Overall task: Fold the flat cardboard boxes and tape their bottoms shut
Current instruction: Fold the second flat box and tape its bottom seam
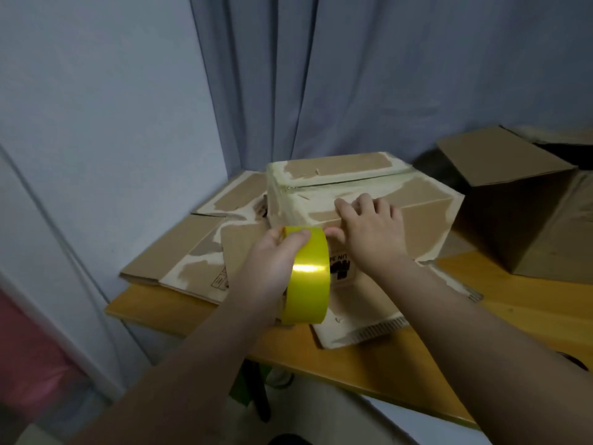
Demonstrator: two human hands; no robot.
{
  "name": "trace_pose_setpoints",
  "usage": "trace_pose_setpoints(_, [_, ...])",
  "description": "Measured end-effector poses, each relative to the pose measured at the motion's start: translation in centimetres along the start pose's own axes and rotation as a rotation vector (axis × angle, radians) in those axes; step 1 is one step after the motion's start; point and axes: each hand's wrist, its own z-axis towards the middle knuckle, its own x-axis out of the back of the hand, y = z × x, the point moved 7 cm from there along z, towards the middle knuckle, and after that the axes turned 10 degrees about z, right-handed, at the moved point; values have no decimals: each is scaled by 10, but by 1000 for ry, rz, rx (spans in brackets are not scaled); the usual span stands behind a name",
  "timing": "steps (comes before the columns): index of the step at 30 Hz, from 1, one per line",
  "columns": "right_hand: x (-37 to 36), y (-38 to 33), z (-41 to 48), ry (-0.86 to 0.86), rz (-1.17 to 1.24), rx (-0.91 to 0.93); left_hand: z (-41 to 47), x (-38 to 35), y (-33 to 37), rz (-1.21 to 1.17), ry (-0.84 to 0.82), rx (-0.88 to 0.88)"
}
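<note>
Our left hand (272,261) grips a roll of glossy yellow tape (309,277), fingers curled over its upper rim, the roll standing on edge just in front of the box. Our right hand (372,234) lies flat on the folded cardboard box (337,165), fingers spread and fairly straight across its near top edge, the thumb just beside the roll. The box sits on a stack of flat cardboard boxes (192,252) at the back left of the counter (519,303). Its two upper flaps are shut, meeting in a narrow dark seam that runs across the top. The brown card is worn, with pale torn patches along the edges and corners. Black print shows on the flat box beneath our hands. To the right stands another cardboard box (513,213), its flap raised. Blue-grey curtains (321,75) hang behind.
</note>
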Motion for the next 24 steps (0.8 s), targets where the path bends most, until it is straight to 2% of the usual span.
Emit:
trace_pose_setpoints(5, [0,3,-3,80,45,6,-13,-9,-12,54,44,-37])
trace_pose_setpoints(11, [1,1,-4,-42,96,-20,-6,-16,-64,61,27,218])
trace_pose_setpoints(14, [7,0,-2,-113,411,55,0,-18,-73,103,20,236])
trace_pose_setpoints(16, [20,-12,-4,-91,652,232,-6,-20,-66,95,19,226])
trace_pose_setpoints(18, [24,-28,-3,-96,629,405,-9,-19,-62,107,39,225])
trace_pose_setpoints(21, [7,-40,3,-170,454,507,-6,-17,-62,89,60,231])
trace_pose_setpoints(24, [1,-44,1,2,408,532,0,-14,-69,22,51,291])
